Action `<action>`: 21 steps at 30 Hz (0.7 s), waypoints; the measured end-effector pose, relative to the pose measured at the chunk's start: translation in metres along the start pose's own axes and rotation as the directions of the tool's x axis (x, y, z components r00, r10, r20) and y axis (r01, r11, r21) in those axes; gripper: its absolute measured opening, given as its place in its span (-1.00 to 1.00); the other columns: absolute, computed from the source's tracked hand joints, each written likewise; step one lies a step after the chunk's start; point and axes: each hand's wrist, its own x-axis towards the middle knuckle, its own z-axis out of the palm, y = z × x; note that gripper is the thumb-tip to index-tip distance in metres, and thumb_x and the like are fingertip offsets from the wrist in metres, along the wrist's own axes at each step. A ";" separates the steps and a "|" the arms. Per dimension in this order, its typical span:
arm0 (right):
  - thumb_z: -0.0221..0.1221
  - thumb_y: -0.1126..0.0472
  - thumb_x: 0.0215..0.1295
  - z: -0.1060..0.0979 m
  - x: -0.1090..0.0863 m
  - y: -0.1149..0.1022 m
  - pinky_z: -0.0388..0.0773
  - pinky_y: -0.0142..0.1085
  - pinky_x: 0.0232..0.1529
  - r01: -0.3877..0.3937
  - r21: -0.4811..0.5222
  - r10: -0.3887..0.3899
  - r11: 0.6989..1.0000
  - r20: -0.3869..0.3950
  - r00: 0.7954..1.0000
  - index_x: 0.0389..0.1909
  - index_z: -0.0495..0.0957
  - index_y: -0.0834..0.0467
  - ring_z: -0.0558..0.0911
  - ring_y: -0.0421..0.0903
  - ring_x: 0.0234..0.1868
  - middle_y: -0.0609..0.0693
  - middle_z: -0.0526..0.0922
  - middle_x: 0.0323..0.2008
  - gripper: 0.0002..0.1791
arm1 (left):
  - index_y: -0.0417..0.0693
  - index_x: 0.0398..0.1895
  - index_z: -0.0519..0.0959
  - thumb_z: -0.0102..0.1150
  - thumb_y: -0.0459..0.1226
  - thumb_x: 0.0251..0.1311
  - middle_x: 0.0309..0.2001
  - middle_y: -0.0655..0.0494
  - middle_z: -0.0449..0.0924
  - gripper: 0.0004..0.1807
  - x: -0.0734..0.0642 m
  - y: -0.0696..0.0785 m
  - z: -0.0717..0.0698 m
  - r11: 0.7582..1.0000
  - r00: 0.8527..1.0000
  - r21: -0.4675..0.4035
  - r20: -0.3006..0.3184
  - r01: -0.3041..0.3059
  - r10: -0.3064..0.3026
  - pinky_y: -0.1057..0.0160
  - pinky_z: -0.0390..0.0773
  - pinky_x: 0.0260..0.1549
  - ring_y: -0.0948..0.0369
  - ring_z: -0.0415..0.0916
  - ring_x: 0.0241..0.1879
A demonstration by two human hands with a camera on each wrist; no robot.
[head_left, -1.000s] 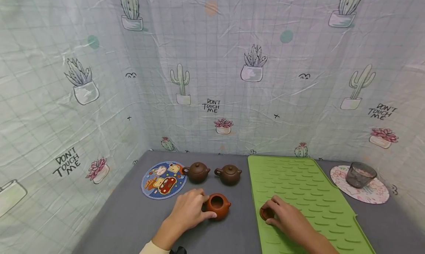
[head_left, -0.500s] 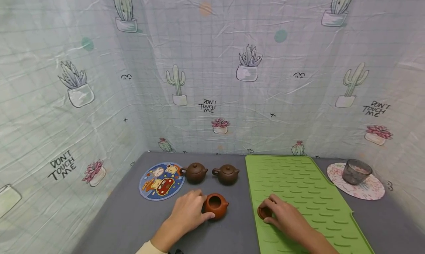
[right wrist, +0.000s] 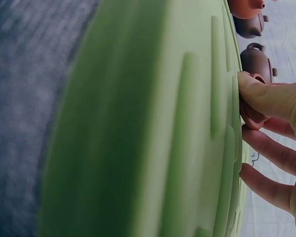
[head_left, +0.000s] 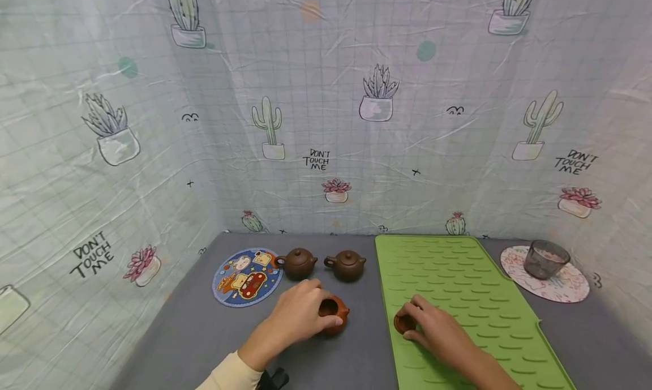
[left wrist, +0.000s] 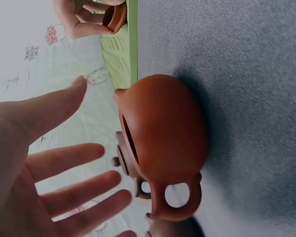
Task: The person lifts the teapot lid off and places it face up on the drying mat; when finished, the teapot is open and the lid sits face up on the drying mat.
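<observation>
A reddish-brown clay teapot (head_left: 342, 325) without its lid stands upright on the grey table, its round mouth uncovered and spout towards the right. Over its handle side hovers my left hand (head_left: 301, 309); in the left wrist view its fingers are spread and apart from the teapot (left wrist: 167, 128). My right hand (head_left: 439, 329) pinches the small reddish-brown teapot lid (head_left: 403, 323) between thumb and fingers, low at the left edge of the green mat (head_left: 448, 282). The lid's hollow underside shows in the left wrist view.
Two dark brown lidded teapots, one on the left (head_left: 299, 264) and one on the right (head_left: 349, 266), stand behind. A blue cartoon placemat (head_left: 226, 265) lies at the left. At the right, a dark translucent cup (head_left: 545, 261) stands on a pink-and-white round mat (head_left: 565, 291).
My left hand has let go of the reddish teapot and lifted above it. My right hand stays on the mat with the lid. The head view has shifted slightly.
</observation>
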 end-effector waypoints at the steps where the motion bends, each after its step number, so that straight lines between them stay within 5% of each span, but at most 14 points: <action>1: 0.50 0.11 0.06 0.000 0.000 0.000 0.38 -0.47 -0.46 0.001 -0.001 -0.001 1.000 -0.003 1.000 -0.12 0.63 -0.13 0.46 -0.43 -0.39 -0.25 0.45 -0.25 -0.64 | 0.13 -0.11 0.79 0.45 0.21 0.06 -0.27 0.21 0.61 -0.52 0.002 0.001 0.000 1.000 1.000 -0.003 -0.005 -0.009 0.009 0.27 0.49 -0.45 0.28 0.46 -0.32; 12: 0.53 0.12 0.00 0.002 -0.001 -0.001 0.40 -0.47 -0.47 0.023 -0.027 -0.024 0.999 -0.048 0.999 -0.15 0.64 -0.12 0.50 -0.40 -0.41 -0.24 0.45 -0.26 -0.62 | 0.04 0.06 0.75 0.47 0.10 0.12 -0.02 0.06 0.70 -0.48 0.024 0.005 0.008 0.999 0.984 0.006 -0.172 -0.040 0.040 0.10 0.69 -0.16 0.11 0.65 -0.08; 21: 0.55 0.12 -0.03 0.005 -0.002 0.000 0.40 -0.48 -0.47 0.036 -0.040 -0.039 0.999 -0.080 0.996 -0.16 0.64 -0.11 0.50 -0.39 -0.42 -0.25 0.45 -0.27 -0.61 | -0.04 0.11 0.73 0.47 0.08 0.13 0.03 -0.01 0.69 -0.44 0.044 0.000 0.011 0.997 0.978 -0.071 -0.202 0.030 -0.043 0.04 0.73 -0.14 0.04 0.69 -0.06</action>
